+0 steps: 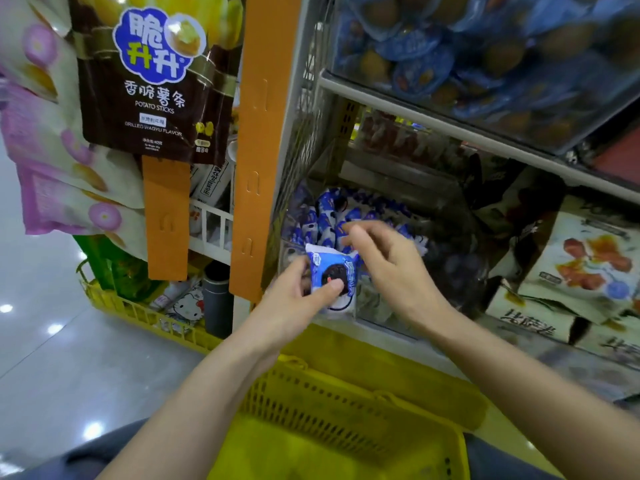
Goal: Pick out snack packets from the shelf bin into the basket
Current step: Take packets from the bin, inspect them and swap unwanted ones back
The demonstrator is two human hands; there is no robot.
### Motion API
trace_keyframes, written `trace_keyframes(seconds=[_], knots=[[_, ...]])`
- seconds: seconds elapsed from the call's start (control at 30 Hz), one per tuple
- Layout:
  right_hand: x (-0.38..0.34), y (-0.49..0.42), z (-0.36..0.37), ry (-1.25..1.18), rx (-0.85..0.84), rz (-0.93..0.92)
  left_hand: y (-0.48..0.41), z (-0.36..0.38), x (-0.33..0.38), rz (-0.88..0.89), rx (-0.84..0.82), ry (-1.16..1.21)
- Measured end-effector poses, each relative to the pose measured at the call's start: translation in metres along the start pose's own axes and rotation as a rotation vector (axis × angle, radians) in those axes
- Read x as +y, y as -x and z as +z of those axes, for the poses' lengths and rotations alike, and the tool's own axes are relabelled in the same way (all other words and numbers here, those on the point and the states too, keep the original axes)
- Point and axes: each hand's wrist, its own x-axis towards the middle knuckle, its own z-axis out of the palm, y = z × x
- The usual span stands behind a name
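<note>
My left hand (298,292) grips a blue and white cookie snack packet (334,275) just in front of the clear shelf bin (287,251), thumb pressed on its front. Inside the bin lie several more blue and white packets (332,211). My right hand (388,258) hovers over the bin with its fingers loosely bent, touching or nearly touching the top edge of the held packet; whether it pinches anything is unclear. The yellow plastic basket (346,403) sits below my arms, near my lap, and its visible inside shows no packets.
An orange hanging strip (256,150) with a brown potato stick bag (152,74) hangs left of the bin. The shelf above holds blue wrapped snacks (467,46). Beige snack bags (581,265) lie right. A second yellow basket (138,306) stands on the floor at left.
</note>
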Motion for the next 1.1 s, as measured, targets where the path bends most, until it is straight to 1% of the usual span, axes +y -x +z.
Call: trace_keyframes(seconds=[0.1,0.23,0.33,0.47,0.6,0.67,0.7,0.83,0.87,0.93,1.0,1.1], knots=[[0.006,0.028,0.0,-0.134,-0.069,0.123,0.008,0.007,-0.007,-0.002,-0.014,-0.002],[0.012,0.047,-0.008,-0.435,-0.064,0.364,0.015,0.017,-0.015,-0.022,-0.05,-0.08],[0.019,0.057,-0.009,-0.487,-0.047,0.432,0.016,0.023,-0.021,0.01,-0.023,-0.107],[0.028,0.066,-0.007,-0.521,-0.061,0.53,0.013,0.029,-0.028,0.069,0.068,-0.132],[0.032,0.069,-0.006,-0.779,-0.134,0.65,0.012,0.032,-0.034,0.132,0.106,-0.163],[0.033,0.072,-0.005,-0.803,-0.158,0.633,0.012,0.033,-0.036,0.131,0.115,-0.154],[0.033,0.074,-0.003,-0.745,-0.138,0.587,0.012,0.033,-0.036,0.126,0.12,-0.151],[0.032,0.076,-0.001,-0.309,0.067,0.233,0.014,0.034,-0.037,0.074,0.136,-0.087],[0.032,0.076,-0.001,-0.226,0.092,0.181,0.014,0.034,-0.037,0.04,0.141,-0.062],[0.033,0.077,-0.001,-0.126,0.114,0.14,0.013,0.035,-0.037,-0.043,0.138,0.004],[0.035,0.077,-0.001,-0.129,0.112,0.156,0.013,0.035,-0.036,-0.133,0.102,0.087],[0.037,0.075,-0.005,-0.341,0.143,0.261,0.013,0.032,-0.035,-0.208,0.039,0.095]])
